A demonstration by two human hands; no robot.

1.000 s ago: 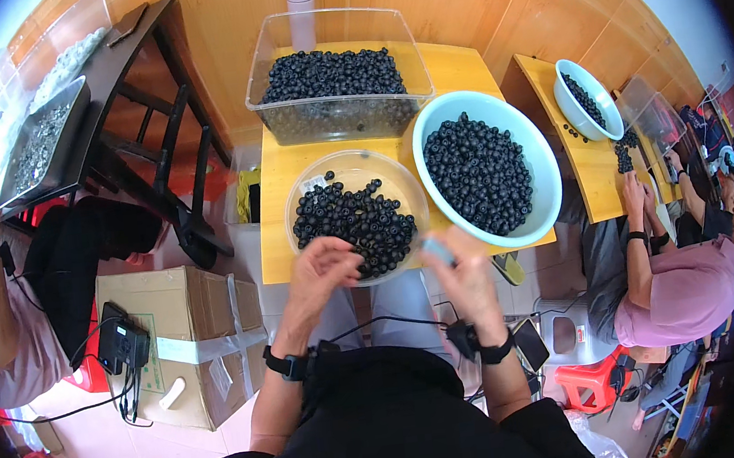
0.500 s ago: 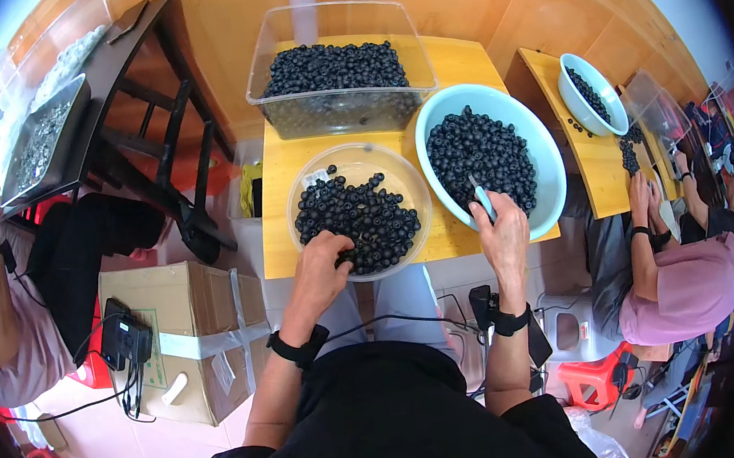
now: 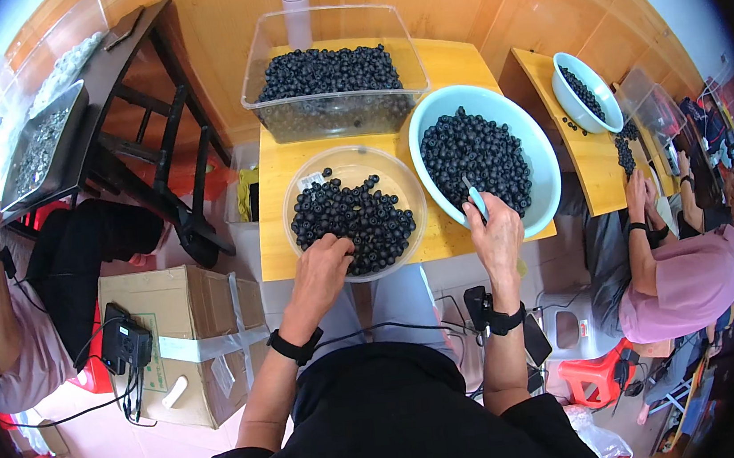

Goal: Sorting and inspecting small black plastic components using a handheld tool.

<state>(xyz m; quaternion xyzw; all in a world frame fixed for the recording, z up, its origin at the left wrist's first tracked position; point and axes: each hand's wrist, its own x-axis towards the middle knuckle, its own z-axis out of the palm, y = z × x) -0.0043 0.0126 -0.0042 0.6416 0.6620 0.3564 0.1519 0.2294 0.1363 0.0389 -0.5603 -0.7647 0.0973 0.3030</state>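
Observation:
Small dark round balls, whether blueberries or beads I cannot tell, fill a shallow clear round tub (image 3: 415,179) in front of me. My left hand (image 3: 323,274) reaches over its near left rim, fingers curled down among the balls; what they pinch is hidden. My right hand (image 3: 499,231) grips a slim light-blue-handled tool (image 3: 477,199) with a thin pale tip, possibly a small knife. Its tip points over the near left side of a pale blue basin (image 3: 545,170), which holds many more of these balls.
Behind the tub stands a large clear bin (image 3: 329,121) of the same balls, on the yellow table (image 3: 274,239). A pink flask (image 3: 298,17) is behind it. A taped carton (image 3: 186,337) sits left on the floor. Co-workers work at tables left and right; a basin (image 3: 613,114) stands at right.
The view has shifted slightly, so the table appears a little farther left. My left fingers have moved slightly among the balls; my right hand still holds the tool over the basin's edge.

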